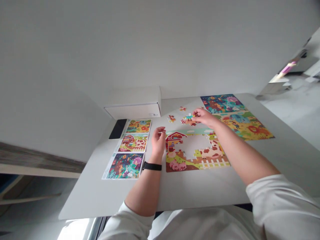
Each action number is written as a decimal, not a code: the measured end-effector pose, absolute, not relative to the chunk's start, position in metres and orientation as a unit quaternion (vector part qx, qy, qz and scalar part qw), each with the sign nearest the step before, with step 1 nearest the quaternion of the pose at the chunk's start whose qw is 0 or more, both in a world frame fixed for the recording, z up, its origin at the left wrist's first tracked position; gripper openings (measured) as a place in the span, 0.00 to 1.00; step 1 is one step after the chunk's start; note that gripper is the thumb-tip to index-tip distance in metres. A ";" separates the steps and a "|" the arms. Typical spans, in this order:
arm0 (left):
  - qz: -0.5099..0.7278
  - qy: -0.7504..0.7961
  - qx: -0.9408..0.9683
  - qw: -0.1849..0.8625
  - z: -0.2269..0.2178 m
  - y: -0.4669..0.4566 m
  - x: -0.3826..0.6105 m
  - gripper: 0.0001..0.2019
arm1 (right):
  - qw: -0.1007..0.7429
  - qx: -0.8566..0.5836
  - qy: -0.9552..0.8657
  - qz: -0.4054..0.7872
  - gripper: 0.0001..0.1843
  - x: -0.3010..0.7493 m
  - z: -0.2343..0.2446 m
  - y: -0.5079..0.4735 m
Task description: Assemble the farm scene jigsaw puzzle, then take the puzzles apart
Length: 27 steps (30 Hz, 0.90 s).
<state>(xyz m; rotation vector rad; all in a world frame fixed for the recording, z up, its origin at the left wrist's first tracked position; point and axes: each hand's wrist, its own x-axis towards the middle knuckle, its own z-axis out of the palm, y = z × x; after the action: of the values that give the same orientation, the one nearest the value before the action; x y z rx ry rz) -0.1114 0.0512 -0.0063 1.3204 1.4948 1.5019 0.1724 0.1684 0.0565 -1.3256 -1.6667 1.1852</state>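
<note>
A farm jigsaw puzzle [196,153] with a red barn lies on the white table [175,190], its centre still an open gap. My right hand [203,116] is closed in a pinch on a loose puzzle piece [188,117] just beyond the puzzle's far edge. Two more loose pieces [171,118] lie nearby. My left hand [158,140] hovers at the puzzle's left edge near the barn, fingers curled, holding nothing I can make out. A black band is on my left wrist.
A finished colourful animal puzzle [235,115] lies at the right. Three picture cards [132,143] lie in a column at the left, with a black phone [118,128] beside them. A white box [135,105] stands against the wall.
</note>
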 end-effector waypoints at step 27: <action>0.470 0.409 0.623 0.474 0.003 0.010 -0.059 0.19 | 0.406 -0.416 -0.591 0.559 0.22 0.178 0.013 0.028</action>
<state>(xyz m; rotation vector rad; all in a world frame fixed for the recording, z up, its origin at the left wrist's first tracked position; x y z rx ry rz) -0.0590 0.0102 0.0033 1.5231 1.0016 1.1491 0.1776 0.0280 0.0133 -1.0496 -1.4914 1.4092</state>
